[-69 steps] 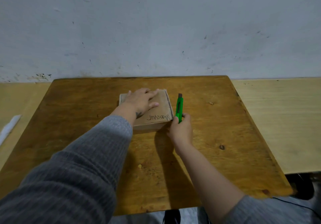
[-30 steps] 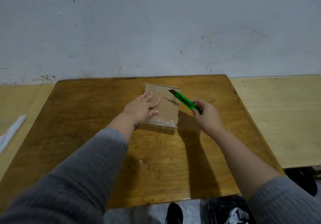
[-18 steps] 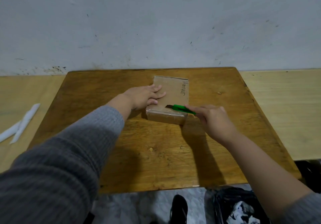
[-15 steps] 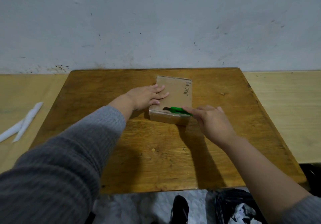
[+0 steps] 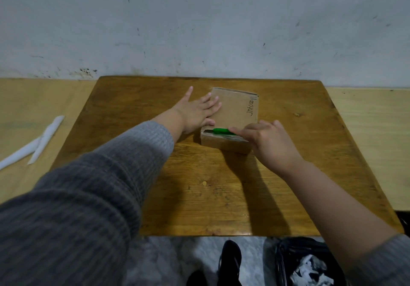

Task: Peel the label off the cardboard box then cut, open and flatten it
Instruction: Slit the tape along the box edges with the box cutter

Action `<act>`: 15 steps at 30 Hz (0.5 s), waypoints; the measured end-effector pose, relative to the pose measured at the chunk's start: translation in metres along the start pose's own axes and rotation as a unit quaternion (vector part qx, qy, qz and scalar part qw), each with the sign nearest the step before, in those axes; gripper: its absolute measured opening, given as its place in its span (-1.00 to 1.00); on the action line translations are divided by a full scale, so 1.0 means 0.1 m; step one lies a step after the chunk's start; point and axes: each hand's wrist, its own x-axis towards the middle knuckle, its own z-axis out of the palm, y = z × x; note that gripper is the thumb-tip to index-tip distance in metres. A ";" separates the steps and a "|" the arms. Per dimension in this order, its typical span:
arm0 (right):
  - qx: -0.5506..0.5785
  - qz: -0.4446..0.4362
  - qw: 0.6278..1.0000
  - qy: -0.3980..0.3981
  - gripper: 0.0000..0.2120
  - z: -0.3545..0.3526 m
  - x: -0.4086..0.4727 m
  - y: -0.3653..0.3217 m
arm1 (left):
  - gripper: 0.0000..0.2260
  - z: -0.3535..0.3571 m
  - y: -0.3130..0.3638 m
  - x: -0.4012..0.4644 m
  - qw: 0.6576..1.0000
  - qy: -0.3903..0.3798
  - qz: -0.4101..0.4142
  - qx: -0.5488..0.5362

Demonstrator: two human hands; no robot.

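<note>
Cardboard box [image 5: 234, 112] lies flat on the wooden counter [image 5: 199, 185], centre toward 12 o'clock. Left hand [image 5: 195, 112] palm-down on the box's 9 o'clock edge, fingers [image 5: 210, 99] spread. Right hand [image 5: 269, 141] at the box's 6 o'clock edge, fingers pinching a green cutter [image 5: 221, 131]; blade points to 9 o'clock, lying along the top near edge. Handwriting [image 5: 251, 106] at 3 o'clock side. White strips [image 5: 37, 143] off at 9 o'clock.

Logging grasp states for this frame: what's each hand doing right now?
Left hand: open, flat on the brown cardboard box.
Right hand: closed on the green utility knife, at the box's near edge.
</note>
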 end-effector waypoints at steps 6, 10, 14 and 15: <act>-0.040 -0.003 0.999 -0.011 -0.52 -0.04 0.03 -0.03 | -0.44 -0.04 0.01 0.00 1.000 -0.014 0.004 0.001; -0.063 -0.004 0.998 -0.010 -0.48 -0.04 0.01 -0.07 | -0.45 -0.07 0.02 -0.01 1.000 -0.020 0.000 -0.003; -0.084 -0.001 0.996 -0.010 -0.46 -0.08 -0.03 -0.01 | -0.45 -0.10 0.06 -0.03 1.000 -0.027 -0.007 -0.012; -0.087 0.000 0.996 -0.010 -0.47 -0.09 -0.06 0.02 | -0.46 -0.09 0.07 -0.03 1.000 -0.024 -0.008 -0.017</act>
